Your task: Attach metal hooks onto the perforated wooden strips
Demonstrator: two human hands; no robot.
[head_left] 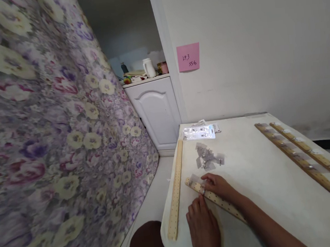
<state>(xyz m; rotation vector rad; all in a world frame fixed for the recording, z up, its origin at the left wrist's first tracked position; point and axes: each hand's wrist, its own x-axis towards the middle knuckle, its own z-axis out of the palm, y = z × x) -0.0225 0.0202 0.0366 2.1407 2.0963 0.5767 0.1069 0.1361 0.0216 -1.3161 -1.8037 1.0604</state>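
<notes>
Across this pale-covered table (238, 151), fingers of the left hand (203, 223) and right hand (218, 184) meet at a metal hook (203, 192) on the perforated wooden strip (222, 202), grips unclear, and uneven pressure could skid that strip!

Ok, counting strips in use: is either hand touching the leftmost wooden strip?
No, the left hand and right hand are at the next strip, apart from the leftmost strip.
</notes>
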